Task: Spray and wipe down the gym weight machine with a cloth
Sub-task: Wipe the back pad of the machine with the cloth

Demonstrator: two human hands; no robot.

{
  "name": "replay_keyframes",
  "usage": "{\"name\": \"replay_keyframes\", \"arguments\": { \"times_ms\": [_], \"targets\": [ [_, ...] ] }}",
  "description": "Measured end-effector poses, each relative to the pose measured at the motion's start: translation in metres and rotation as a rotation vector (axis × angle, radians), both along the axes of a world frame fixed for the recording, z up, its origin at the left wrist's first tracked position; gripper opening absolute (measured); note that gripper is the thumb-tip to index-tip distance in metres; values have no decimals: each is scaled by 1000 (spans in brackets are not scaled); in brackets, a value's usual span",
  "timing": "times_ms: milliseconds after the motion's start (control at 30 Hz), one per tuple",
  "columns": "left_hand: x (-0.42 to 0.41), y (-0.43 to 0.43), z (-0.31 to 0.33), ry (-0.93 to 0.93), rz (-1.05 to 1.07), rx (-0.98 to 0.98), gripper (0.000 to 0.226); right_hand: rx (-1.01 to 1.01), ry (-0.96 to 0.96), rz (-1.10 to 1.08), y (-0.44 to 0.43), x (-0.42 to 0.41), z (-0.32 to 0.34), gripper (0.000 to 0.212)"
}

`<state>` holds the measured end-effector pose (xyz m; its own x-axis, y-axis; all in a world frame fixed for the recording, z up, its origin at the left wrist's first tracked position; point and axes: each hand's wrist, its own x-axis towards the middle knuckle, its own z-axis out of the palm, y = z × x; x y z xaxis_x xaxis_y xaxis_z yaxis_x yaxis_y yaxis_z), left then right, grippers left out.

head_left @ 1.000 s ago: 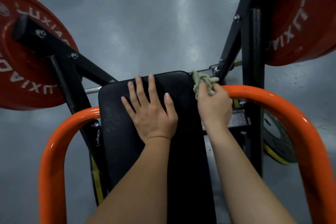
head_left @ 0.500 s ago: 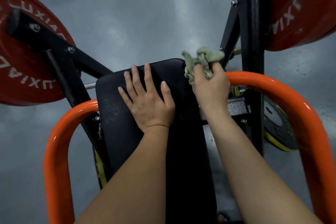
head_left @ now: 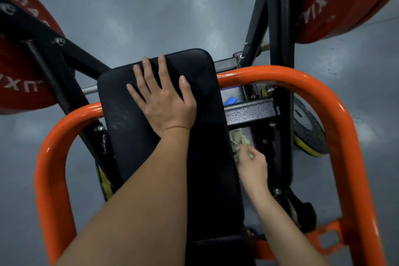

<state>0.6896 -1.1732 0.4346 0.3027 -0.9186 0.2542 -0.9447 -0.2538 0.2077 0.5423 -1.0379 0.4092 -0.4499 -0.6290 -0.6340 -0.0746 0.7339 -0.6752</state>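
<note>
Your hands and what lies round them, item by item:

- Your left hand (head_left: 164, 101): palm down on the upper part of the black pad (head_left: 129, 136), fingers straight and spread wide, thumb out to the side, fingertips near the pad's far edge.
- Your right hand (head_left: 252, 166): lower down, just beside the pad's right edge, fingers curled and pinching the cloth.
- The cloth (head_left: 237, 142): pale greenish-beige and bunched, sticking out past your right fingertips. It sits in the gap between the pad and the black upright, just below the black crossbar (head_left: 250, 112). You cannot tell whether it touches the crossbar.
- The orange tube frame (head_left: 49, 157): a rounded loop that passes behind the pad and runs down both sides of your arms.
- Red weight plate (head_left: 19, 84): far left, white lettering, on a black arm.
- Second red plate (head_left: 336, 2): top right, same lettering.
- Small dark plate with a yellow rim (head_left: 308, 134): right of the upright.
- Blue item (head_left: 231, 100): above the crossbar, mostly hidden and not identifiable.
- Grey floor (head_left: 151, 6): beneath everything.
</note>
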Motion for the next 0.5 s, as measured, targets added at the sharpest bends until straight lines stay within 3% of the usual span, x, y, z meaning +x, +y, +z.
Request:
{"name": "replay_keyframes", "arguments": {
  "times_ms": [100,300,500],
  "targets": [
    [0,0,0,-3,4,-5,63,-31,18,-59,-20,7,7,34],
    [0,0,0,-5,8,-25,62,-305,22,-91,-84,16,32,30],
    [-1,0,3,5,11,-3,64,-160,47,-101,2,15,11,28]
  ]
}}
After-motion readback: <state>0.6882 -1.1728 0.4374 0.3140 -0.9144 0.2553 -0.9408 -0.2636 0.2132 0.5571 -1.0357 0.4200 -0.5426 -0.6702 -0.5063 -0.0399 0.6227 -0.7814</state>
